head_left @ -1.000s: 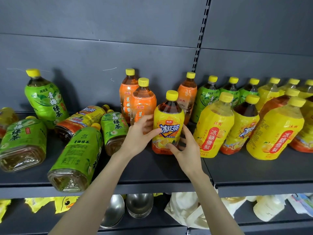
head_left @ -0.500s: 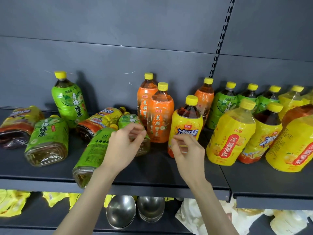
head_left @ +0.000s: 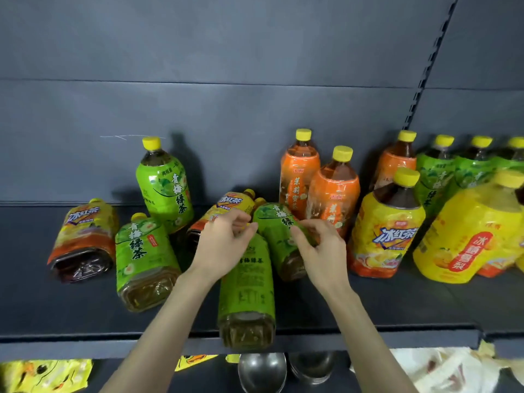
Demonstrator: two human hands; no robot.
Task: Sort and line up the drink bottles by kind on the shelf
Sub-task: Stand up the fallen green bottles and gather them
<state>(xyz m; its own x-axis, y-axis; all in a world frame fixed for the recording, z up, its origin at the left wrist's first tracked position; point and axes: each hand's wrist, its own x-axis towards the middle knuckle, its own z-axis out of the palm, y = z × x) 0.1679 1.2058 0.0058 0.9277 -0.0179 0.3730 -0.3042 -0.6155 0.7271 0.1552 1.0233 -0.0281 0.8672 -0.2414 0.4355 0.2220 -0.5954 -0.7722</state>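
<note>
Hands over the fallen bottles mid-shelf [head_left: 56, 313]. Left hand [head_left: 224, 245] sits above the neck end of a green bottle lying flat [head_left: 246, 290], base poking past the shelf's front edge; fingers curled loosely, a small gap between them, clamped on nothing I can see. Right hand [head_left: 320, 251] hovers over a second lying green bottle [head_left: 273, 222], fingers bent, slightly apart; contact with the label can't be judged from this angle.

Counts, visible part of shelf only:
- Green tea: 7. One upright at left [head_left: 164, 188], three lying (the two above plus one further left [head_left: 141, 256]), three upright at back right [head_left: 436, 171], partly hidden.
- Orange label: 3 upright, two together [head_left: 331, 199] near the centre back, one further right [head_left: 394, 165] behind the yellow ones.
- Yellow iced black tea: 3 sure. One upright right of the hands [head_left: 388, 234], one lying far left [head_left: 85, 236], one lying behind the left hand [head_left: 229, 205], cap toward the back wall.
- Plain yellow pear drink: 1 upright at right edge [head_left: 470, 234]; more yellow behind it is cut off, kind unclear.

Kinds are mixed on the left half; the right half stands upright.

Lower shelf: two steel bowls [head_left: 262, 373], yellow packets [head_left: 42, 375], a white bag [head_left: 442, 370].
</note>
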